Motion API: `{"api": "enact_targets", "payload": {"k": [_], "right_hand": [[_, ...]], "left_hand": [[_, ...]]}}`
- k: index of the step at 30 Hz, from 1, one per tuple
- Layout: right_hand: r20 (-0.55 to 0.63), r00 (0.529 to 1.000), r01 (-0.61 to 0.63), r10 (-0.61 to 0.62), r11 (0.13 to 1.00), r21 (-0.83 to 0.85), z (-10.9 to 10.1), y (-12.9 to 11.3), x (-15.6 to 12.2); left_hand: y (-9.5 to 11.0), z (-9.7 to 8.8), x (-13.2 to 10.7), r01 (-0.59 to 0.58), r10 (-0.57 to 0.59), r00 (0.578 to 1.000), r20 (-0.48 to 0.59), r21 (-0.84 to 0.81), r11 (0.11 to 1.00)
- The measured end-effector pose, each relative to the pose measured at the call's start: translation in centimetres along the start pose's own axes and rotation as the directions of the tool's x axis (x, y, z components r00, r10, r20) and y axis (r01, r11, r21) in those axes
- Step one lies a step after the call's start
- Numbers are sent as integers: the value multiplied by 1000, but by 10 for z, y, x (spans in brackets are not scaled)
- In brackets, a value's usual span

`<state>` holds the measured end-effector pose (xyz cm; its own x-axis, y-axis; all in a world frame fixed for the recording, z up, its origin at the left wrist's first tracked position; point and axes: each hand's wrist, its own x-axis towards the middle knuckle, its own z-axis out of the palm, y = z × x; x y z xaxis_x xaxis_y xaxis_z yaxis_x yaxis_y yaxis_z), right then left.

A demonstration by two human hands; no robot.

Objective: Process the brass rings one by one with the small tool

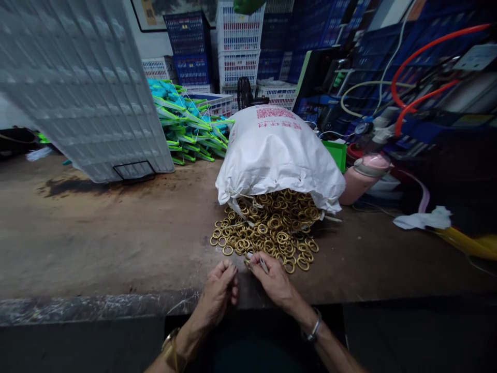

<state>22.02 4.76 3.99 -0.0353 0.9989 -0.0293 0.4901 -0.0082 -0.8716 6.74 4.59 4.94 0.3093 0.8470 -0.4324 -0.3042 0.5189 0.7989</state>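
Observation:
Brass-coloured rings (285,237) spill in a heap from the mouth of a white woven sack (275,155) lying on the table. My right hand (274,280) is closed at the heap's near edge, gripping a slim grey tool (264,265) whose kind I cannot make out. A ring appears to sit at its fingertips, partly hidden. Just left of it, my left hand (219,290) is closed with thumb and fingers pressed together near the table's front edge. Whatever it may hold is hidden.
On the left stands a tall translucent ribbed plastic panel (104,93). Behind it lies a pile of green and blue plastic pieces (190,124). A pink bottle (365,176) and crumpled white tissue (423,218) are to the right, below orange hoses (404,111). Stacked crates (238,46) fill the back.

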Motion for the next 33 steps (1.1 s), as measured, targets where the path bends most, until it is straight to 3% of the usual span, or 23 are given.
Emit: {"api": "enact_targets", "payload": {"k": [6,14,18,22,27,33], "right_hand": [[98,995,-29,5,970,241,-8,-16,-8],[94,974,-227,207,889,398,9,-7,-11],[124,962,-271,242,880,390,15,0,-12],[58,977,-212,204,915,344,13,-2,-11],[-47,994,-81,94,971,226,8,-12,-10],[-7,997,-73,76,976,204,9,-11,-11]], "left_hand": [[1,6,1,-61,50,997,54,245,968],[1,13,-5,-85,96,995,-21,313,946],[0,14,-7,-87,81,996,34,288,954],[-2,12,-7,-76,48,992,114,256,964],[-6,7,-6,-44,16,991,135,208,977],[-12,5,-3,-27,10,989,146,115,993]]}}
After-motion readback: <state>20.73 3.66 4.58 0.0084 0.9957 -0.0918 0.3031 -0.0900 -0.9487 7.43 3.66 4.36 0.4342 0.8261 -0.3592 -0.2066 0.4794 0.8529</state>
